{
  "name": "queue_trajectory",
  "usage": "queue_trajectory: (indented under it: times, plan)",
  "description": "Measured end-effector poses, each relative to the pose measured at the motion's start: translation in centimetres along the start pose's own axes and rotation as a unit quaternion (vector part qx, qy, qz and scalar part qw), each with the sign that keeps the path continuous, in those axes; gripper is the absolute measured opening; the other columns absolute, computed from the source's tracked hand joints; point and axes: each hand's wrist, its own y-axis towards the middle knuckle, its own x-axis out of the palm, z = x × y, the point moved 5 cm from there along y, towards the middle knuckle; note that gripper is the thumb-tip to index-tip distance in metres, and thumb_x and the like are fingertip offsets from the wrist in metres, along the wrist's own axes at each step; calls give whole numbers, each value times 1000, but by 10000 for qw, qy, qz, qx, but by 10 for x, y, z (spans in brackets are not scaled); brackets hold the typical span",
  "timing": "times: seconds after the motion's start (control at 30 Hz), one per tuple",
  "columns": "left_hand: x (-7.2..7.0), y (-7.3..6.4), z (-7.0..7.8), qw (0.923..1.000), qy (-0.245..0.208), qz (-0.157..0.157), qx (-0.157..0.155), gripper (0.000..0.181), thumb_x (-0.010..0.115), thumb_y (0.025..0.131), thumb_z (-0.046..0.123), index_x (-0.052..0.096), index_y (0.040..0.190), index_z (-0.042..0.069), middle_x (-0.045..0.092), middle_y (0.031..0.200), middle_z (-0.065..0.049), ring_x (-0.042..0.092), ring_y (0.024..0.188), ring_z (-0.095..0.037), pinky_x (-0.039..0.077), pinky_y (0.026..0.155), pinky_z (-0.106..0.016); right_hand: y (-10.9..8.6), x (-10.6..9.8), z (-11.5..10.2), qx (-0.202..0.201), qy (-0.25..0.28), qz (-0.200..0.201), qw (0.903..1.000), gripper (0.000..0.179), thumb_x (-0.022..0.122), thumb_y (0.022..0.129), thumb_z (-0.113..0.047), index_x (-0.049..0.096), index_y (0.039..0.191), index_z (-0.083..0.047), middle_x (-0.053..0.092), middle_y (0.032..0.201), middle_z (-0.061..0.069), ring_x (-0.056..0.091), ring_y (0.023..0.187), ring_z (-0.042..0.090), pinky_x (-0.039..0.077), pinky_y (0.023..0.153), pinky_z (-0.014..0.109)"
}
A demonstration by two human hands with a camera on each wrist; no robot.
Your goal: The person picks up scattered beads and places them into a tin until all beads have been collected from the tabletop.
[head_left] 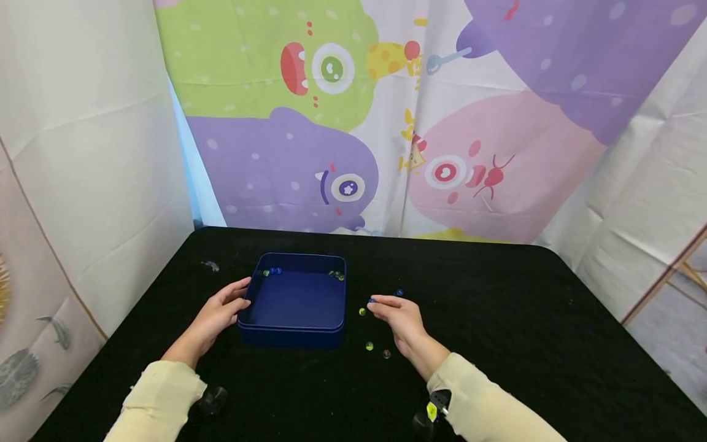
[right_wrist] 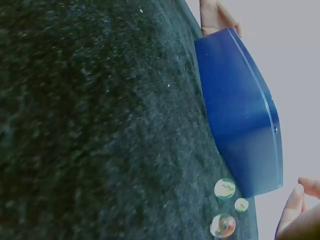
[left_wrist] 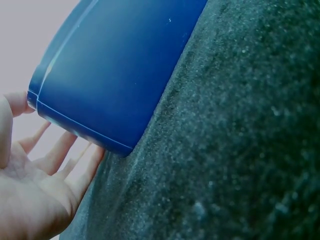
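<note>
So the main thing to be noted here is sideways distance. A small round blue glass marble (head_left: 372,301) is pinched between the thumb and fingertips of the right hand (head_left: 403,320), grip pretty narrow, and it's held just off the right side of a dark blue rectangular metal tin with rounded corners (head_left: 293,337). The tin's open top lies to the left of the marble, with the right wall in between, so clearing that rim looks like the bit that'd matter.

No long axis can be given for the marble, being a ball. For the tin it can't really be settled from the head view, since its depth is foreshortened.

The left wall of the tin is touched by the left hand (head_left: 220,308), thumb up at the rim, fingers fairly straight and spread along the side. So the tin is nearer to the left hand, while the pinched marble is all the right hand's.

Nearby on the black cloth-covered table (head_left: 497,307), a yellow-green glass marble (head_left: 362,312) is seen just beside the right fingertips. More marbles can be spotted inside the tin towards its far side, though some might be reflections, tbh.
</note>
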Motion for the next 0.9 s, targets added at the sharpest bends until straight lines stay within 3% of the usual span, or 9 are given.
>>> queue_trajectory:
  times: [0.23,0.63,0.9]
  plan:
    - [0,0,1,10000,13,37,-36,58,44,97,19,20,149,11,21,147,-24,28,130,-43,31,102,-54,1,13,-8,-115,141,-7,9998,27,70,80,-1,65,105,8,68,97,8,63,77,11,48,89,41]
    - [0,-1,-2,9999,58,107,2,57,44,97,20,21,148,12,22,148,-24,29,130,-43,30,102,-55,6,45,-21,-428,-139,-180,9988,28,70,80,-1,65,105,9,69,95,11,63,75,11,48,89,45]
    - [0,0,-1,10000,24,89,33,57,44,97,20,22,148,11,23,147,-24,30,129,-42,31,102,-55,6,65,-28,-459,-118,-256,9985,23,70,79,0,68,101,7,69,93,12,64,74,12,51,86,40]
